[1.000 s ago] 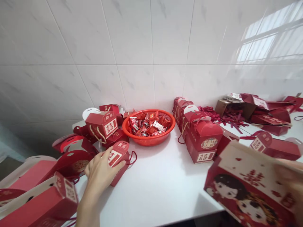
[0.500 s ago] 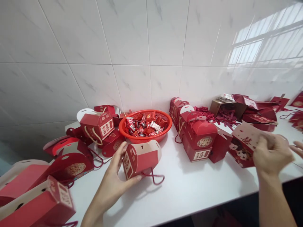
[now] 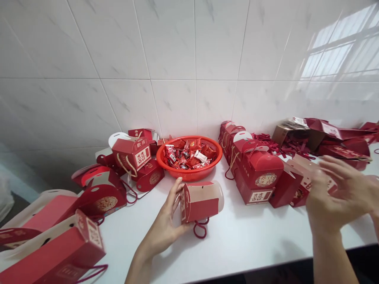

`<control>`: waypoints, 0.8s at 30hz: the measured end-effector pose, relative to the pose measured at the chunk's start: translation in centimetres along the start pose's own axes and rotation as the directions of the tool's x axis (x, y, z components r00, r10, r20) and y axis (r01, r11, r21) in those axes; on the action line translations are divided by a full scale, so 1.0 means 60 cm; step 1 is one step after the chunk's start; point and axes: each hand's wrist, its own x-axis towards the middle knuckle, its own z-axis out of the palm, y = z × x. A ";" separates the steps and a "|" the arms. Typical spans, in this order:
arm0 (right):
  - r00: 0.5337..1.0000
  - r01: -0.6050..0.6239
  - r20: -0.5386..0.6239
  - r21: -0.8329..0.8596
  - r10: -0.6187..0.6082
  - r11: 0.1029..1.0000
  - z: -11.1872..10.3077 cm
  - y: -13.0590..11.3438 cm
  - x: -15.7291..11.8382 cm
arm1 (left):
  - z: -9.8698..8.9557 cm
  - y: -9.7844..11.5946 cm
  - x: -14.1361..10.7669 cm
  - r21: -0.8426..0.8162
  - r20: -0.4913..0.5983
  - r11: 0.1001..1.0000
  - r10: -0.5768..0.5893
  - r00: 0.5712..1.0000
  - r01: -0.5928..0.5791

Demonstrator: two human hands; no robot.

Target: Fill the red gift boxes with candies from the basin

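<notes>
My left hand (image 3: 164, 232) is closed on the left end of a small red paper candy box (image 3: 204, 207). The thumb lies at its near lower corner and the fingers go around behind its left end. The box is tilted, its curved cream flap facing up, and a dark red cord loop (image 3: 201, 228) hangs from its near side. Just behind stands a red plastic basket (image 3: 219, 156) heaped with wrapped candies (image 3: 189, 154). My right hand is not seen. The two hands (image 3: 334, 197) at the right appear to be another person's.
Stacked red boxes (image 3: 260, 167) stand right of the basket. Shredded red paper (image 3: 266, 142) and folded cartons (image 3: 337, 138) lie farther right. Several boxes (image 3: 100, 195) crowd the left side of the white table (image 3: 237, 244). A tiled wall (image 3: 177, 47) rises behind.
The view has turned a little left. My left hand and its box have shifted right, and the box has rotated. The other person's hands have come together and one has opened.
</notes>
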 end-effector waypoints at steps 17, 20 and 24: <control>0.446 -0.363 0.891 0.266 -0.084 0.893 0.072 -0.180 -0.167 | 0.003 0.025 0.001 0.279 -0.011 0.950 0.149 0.989 -0.140; 0.446 -0.356 0.888 0.288 -0.109 0.889 0.069 -0.183 -0.171 | 0.006 0.050 0.010 0.353 0.000 0.922 0.172 0.985 -0.161; 0.390 -0.368 0.906 0.315 -0.162 0.875 0.062 -0.183 -0.163 | 0.004 0.065 0.019 0.442 0.056 0.880 0.165 0.985 -0.173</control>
